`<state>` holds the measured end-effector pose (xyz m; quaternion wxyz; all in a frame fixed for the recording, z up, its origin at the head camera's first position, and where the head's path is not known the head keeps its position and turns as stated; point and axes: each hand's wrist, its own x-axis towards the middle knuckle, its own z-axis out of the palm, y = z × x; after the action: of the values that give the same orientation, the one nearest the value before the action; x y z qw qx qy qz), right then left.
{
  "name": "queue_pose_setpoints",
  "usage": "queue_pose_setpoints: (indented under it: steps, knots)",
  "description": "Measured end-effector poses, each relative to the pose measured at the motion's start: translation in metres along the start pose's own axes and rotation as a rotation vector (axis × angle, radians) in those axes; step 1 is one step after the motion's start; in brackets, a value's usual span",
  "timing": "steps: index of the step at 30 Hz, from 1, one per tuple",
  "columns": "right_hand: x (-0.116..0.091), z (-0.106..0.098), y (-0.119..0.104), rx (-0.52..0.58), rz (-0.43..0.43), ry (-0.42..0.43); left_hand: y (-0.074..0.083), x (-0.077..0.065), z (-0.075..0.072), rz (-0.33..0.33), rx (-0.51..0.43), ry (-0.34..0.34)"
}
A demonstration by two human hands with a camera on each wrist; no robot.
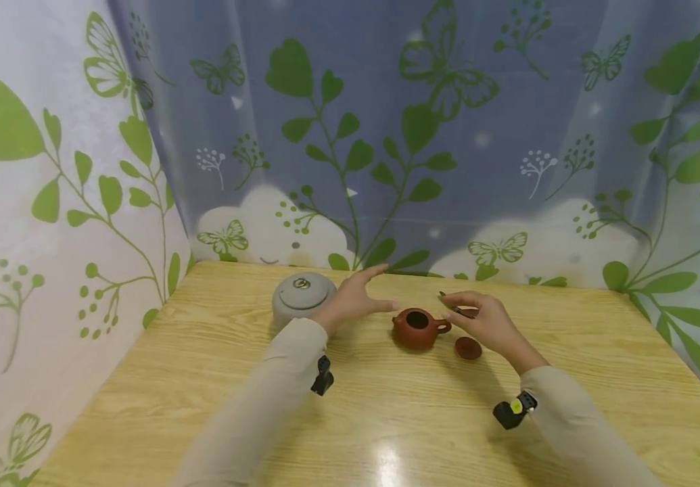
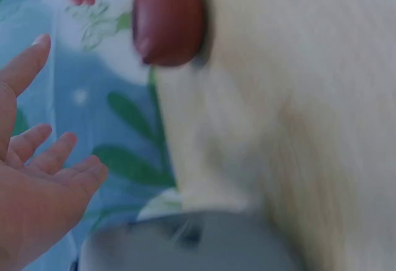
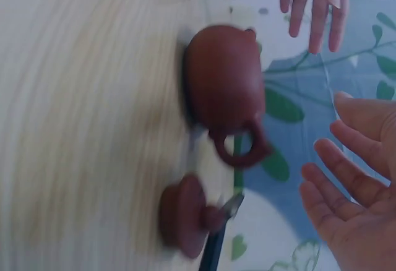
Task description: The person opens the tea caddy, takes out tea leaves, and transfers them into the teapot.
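A reddish-brown teapot [image 1: 416, 330] stands uncovered on the table, its dark opening facing up and its handle to the right. My left hand [image 1: 354, 297] hovers to the left of the spout, fingers and thumb spread, holding nothing. To the teapot's right is my right hand [image 1: 480, 319], near the handle; the right wrist view shows its fingers loosely extended and empty. The round lid [image 3: 185, 215] with its knob lies beside the teapot, below my right hand. Just beyond the lid is a slim dark tool [image 3: 213, 249] with a shiny tip, partly hidden by the hand in the head view.
A grey lidded jar [image 1: 301, 297] with a ring on top stands at the left, partly behind my left wrist. The wooden table [image 1: 380, 412] ends at a patterned curtain [image 1: 356, 135] behind and at both sides.
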<state>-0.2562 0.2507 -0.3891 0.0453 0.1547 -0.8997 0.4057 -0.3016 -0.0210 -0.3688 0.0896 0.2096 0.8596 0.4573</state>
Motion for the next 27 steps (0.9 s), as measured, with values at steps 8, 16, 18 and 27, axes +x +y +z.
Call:
queue_pose_setpoints:
  steps: [8, 16, 18, 27]
  knots:
    - [0.026, 0.019, -0.032, -0.012, -0.042, -0.016, -0.007, -0.012, -0.055, -0.002, 0.019, 0.111]
    - [0.051, 0.043, -0.072, -0.047, -0.072, -0.064, -0.031, -0.038, -0.1, -0.038, -0.011, 0.149]
    - [0.055, 0.05, -0.08, -0.049, -0.064, -0.077, -0.041, -0.046, -0.109, -0.055, -0.029, 0.158]
    - [0.07, 0.09, -0.109, -0.039, -0.136, -0.107, -0.094, -0.079, -0.129, -0.104, -0.051, 0.178]
